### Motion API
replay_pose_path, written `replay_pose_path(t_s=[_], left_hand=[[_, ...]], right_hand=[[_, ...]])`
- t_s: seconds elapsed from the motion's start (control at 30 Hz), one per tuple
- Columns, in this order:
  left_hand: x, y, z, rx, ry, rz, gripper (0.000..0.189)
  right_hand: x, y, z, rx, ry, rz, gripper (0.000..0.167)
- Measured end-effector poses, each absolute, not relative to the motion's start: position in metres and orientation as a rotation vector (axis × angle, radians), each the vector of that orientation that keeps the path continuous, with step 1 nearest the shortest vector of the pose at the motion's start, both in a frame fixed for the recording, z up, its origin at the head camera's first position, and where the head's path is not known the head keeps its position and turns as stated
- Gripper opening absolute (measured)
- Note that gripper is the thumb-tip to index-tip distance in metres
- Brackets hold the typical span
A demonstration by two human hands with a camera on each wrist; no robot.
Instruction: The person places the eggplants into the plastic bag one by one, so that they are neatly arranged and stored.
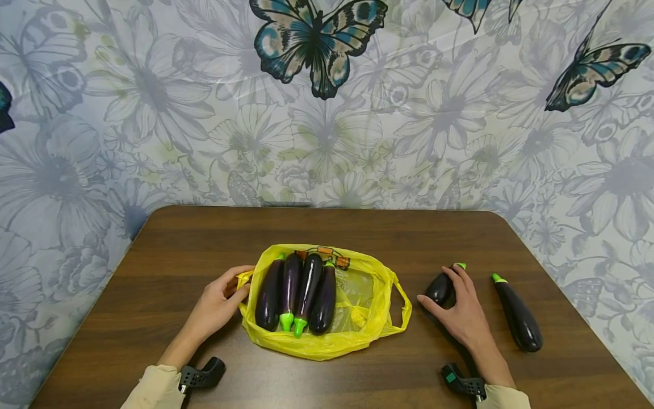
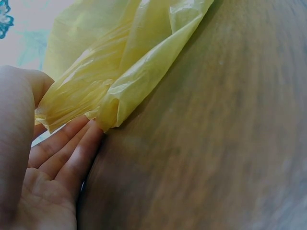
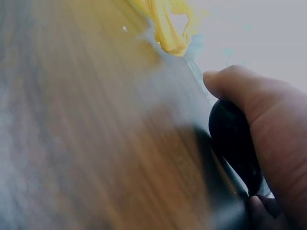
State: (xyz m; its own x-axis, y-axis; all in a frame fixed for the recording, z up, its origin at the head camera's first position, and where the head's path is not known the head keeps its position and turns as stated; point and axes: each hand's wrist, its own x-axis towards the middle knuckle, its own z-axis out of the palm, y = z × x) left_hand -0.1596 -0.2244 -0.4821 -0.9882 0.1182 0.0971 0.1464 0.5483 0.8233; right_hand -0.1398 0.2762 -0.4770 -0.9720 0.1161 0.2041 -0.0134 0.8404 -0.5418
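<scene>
A yellow plastic bag (image 1: 327, 353) lies with its mouth spread wide on the table. Several dark purple eggplants (image 1: 309, 289) with bright green caps lie side by side in its left half. At the bag's left edge, my left hand (image 1: 219, 304) pinches the gathered plastic; the left wrist view shows the bunched film (image 2: 81, 91) between thumb and fingers. To the right of the bag, my right hand (image 1: 465, 315) grips another eggplant (image 1: 440, 288) from above, hiding much of it. One more eggplant (image 1: 518, 315) lies on the table, right of that hand.
The brown wooden table (image 1: 398, 233) has rounded far corners and meets a wall covering (image 1: 327, 147) with flowers and butterflies. The bag's right handle loop (image 1: 406, 307) sticks out toward my right hand. A dark wrist device (image 1: 203, 373) sits on each wrist.
</scene>
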Motion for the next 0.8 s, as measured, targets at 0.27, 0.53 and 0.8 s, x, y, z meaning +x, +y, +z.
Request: replay_pose_path(t_s=[0.27, 0.53, 0.8], left_hand=[[-0.1595, -0.2244, -0.4815, -0.238, -2.739, -1.462, 0.042], [-0.1596, -0.2239, -0.4817, -0.240, -2.738, -1.457, 0.041], [-0.1594, -0.2245, -0.4821, -0.243, -2.734, -1.448, 0.041]], right_hand=[[-0.1397, 0.2764, -0.4782, -0.076, -2.737, 0.834, 0.090], [-0.1410, 0.2784, -0.4790, -0.077, -2.722, 0.869, 0.092], [-0.1422, 0.2760, -0.4779, 0.024, -2.785, 0.818, 0.099]])
